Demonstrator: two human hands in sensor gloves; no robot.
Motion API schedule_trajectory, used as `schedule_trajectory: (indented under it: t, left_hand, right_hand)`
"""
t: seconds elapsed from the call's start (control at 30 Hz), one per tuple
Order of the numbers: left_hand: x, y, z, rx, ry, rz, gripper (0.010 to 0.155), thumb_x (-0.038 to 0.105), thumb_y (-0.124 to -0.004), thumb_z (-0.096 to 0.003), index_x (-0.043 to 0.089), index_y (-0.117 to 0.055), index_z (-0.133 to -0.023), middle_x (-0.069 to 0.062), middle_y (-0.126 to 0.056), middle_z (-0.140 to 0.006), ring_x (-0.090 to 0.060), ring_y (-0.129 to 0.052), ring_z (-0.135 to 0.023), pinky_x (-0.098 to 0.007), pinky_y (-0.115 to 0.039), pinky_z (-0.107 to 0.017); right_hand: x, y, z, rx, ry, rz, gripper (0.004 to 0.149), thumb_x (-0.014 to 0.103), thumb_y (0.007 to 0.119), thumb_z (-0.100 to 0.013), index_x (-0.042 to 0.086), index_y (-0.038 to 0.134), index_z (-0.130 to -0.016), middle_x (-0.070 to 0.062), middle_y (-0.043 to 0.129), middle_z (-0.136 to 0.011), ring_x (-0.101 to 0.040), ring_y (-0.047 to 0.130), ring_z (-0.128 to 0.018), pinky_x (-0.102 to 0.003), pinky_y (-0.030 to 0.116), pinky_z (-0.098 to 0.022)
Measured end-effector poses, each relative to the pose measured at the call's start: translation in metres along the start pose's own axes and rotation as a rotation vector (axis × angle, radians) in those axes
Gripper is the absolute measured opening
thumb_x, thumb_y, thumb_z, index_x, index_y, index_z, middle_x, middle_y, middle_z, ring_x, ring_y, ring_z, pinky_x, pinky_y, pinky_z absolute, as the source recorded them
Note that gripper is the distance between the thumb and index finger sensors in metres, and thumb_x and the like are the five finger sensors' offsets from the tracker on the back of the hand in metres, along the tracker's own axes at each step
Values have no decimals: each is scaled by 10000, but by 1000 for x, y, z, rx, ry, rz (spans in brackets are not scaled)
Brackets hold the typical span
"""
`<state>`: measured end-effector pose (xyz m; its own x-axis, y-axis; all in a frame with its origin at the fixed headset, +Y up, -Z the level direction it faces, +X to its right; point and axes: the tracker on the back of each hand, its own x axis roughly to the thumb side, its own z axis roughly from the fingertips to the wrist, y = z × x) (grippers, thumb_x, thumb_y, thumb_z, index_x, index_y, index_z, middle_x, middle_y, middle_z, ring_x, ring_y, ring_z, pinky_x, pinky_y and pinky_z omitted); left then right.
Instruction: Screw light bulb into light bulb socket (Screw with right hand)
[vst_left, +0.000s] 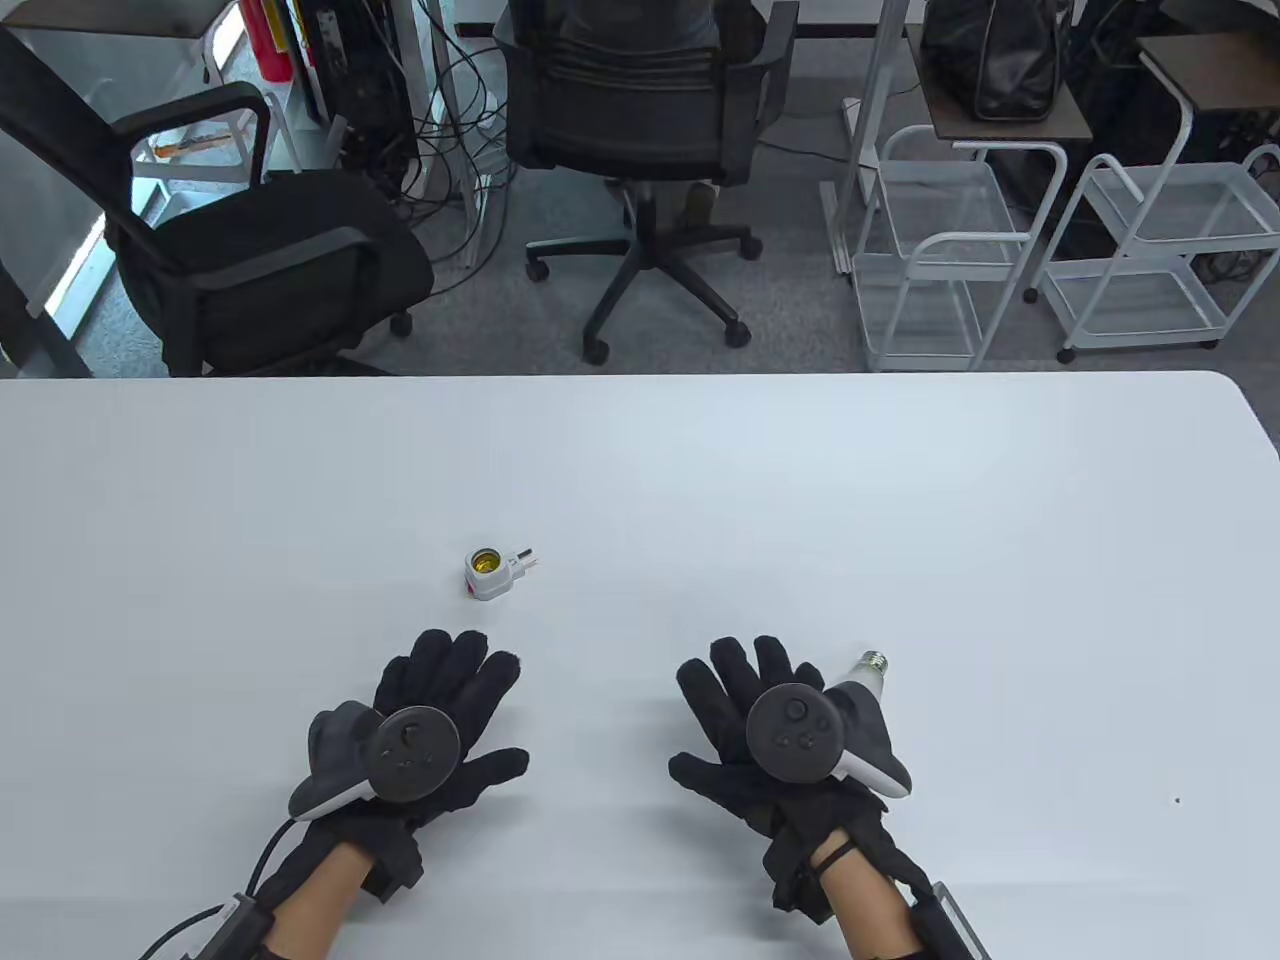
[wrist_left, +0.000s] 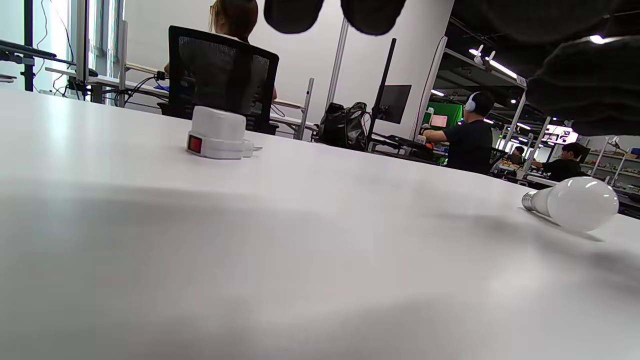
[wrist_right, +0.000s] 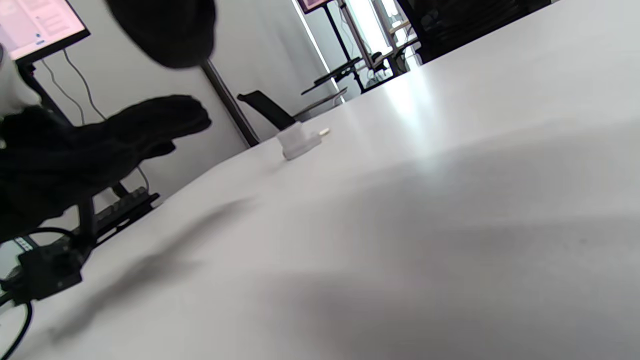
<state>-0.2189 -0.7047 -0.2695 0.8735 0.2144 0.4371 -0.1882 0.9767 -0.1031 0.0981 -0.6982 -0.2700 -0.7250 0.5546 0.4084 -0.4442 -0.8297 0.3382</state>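
Observation:
A small white plug-in bulb socket with a brass-lined opening facing up and a red switch sits on the white table, just beyond my left hand. It also shows in the left wrist view and the right wrist view. A white light bulb lies on its side beside my right hand, its screw base pointing away; it shows in the left wrist view. Both hands rest flat on the table with fingers spread, holding nothing.
The table's far edge has office chairs and white wire carts beyond it. A tiny dark speck lies at the right.

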Motion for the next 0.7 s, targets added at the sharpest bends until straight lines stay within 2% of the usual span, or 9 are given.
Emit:
schedule_trajectory:
  t: [0.43,0.53,0.7]
  left_hand:
    - [-1,-3,-1,1,15,-6,876,697,-577,-504,283,-233,-1194,-135,-171,-1289,-449,-111,-1147,-657,-189,-788]
    - [-4,-3,0,-3,26,9,878,698,-578,-503,274,-247,-1196,-161,-206,-1288,-491,-152,-1137,-642,-256,-794]
    - [-16,1,-2,4,90,77,900,702,-595,-507,279,-199,-1197,-147,-170,-1292,-483,-132,-1143,-634,-264,-806]
  right_hand:
    - [-3,-4,2,-21,2,-29,722,418,649,-600,148,177,-1074,-256,29,-1086,-588,-99,-867,-778,-5,-497]
    - [-3,-5,2,-25,3,-32,719,415,648,-601,147,177,-1074,-257,30,-1086,-588,-99,-867,-778,-4,-497]
    - [-3,-5,2,-25,11,-41,718,412,647,-602,146,176,-1074,-257,24,-1084,-587,-102,-865,-776,-7,-497]
